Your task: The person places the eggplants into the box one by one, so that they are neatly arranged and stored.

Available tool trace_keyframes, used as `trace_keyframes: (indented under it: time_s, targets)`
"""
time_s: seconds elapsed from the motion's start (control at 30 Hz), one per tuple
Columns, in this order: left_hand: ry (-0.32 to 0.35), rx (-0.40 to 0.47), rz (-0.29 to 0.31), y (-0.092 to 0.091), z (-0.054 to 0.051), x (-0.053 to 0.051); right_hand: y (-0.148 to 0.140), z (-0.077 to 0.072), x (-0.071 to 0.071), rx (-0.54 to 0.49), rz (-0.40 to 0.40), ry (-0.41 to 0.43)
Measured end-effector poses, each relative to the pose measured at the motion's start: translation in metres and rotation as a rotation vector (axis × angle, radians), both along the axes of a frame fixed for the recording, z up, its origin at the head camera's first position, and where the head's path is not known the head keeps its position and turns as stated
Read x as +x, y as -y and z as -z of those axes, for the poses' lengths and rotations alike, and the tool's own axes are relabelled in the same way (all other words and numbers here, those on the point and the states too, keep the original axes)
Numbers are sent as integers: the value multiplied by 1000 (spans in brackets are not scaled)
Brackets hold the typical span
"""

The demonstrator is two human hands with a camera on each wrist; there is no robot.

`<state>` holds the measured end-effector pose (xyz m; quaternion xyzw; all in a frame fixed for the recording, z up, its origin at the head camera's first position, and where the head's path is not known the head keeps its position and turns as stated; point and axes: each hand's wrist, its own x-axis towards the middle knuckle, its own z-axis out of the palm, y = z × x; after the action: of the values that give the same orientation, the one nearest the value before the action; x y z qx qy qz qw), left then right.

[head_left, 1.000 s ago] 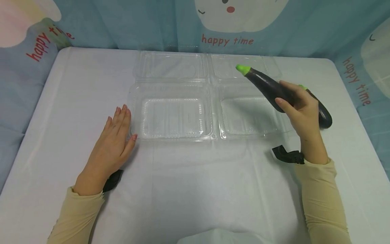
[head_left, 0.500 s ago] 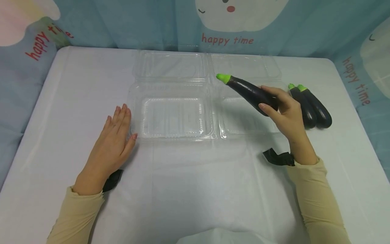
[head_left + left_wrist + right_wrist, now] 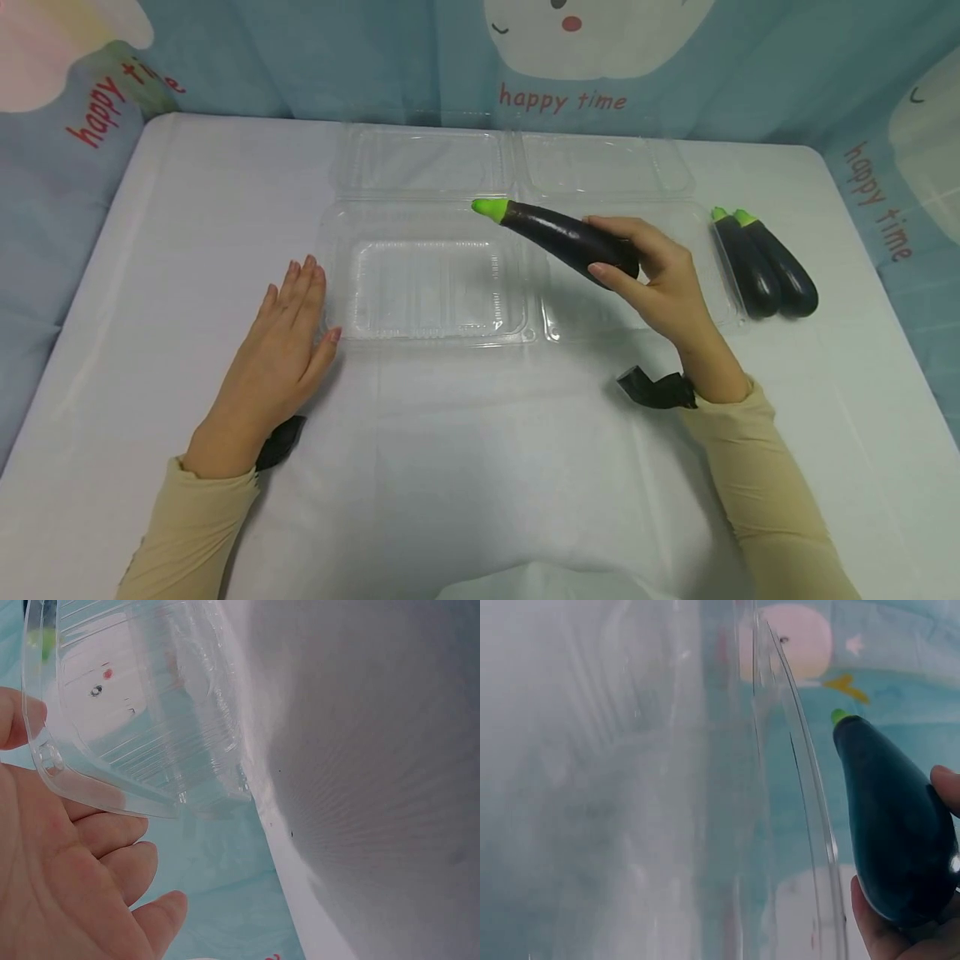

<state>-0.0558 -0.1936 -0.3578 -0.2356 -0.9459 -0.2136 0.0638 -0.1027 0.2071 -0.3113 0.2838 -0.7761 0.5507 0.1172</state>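
Observation:
My right hand (image 3: 652,275) grips a dark eggplant (image 3: 562,237) by its thick end, and its green stem points left. In the head view the eggplant hangs above the two clear plastic boxes, across the gap between them. The right wrist view shows the same eggplant (image 3: 892,817) between thumb and fingers, beside a clear box rim. My left hand (image 3: 273,358) lies with straight fingers along the left side of the left clear box (image 3: 423,337). In the left wrist view that hand (image 3: 82,855) is at the box's rim (image 3: 97,806). The right clear box (image 3: 637,329) is partly behind the right hand.
Two more eggplants (image 3: 783,267) lie side by side on the white tabletop (image 3: 480,467), right of the boxes. Both boxes have their clear lids (image 3: 427,162) folded back toward the blue curtain (image 3: 360,58). A black wrist mount (image 3: 656,390) sticks out at the right wrist.
My right hand has carried the eggplant leftward, from over the right box toward the left one, turning it nearer level. Two eggplants at right are uncovered. The left hand stays put.

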Motion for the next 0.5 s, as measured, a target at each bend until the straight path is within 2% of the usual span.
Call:
trace_keyframes:
  time_s: [0.17,0.3,0.5]
  targets:
    - [1,0,0,0,0,0,13,1,-3,53,-55,-4]
    - [-1,-2,0,0,0,-1,22,2,-4,105,-66,-13]
    - [-4,0,-2,-1,0,0,37,4,-4,133,-93,-4]
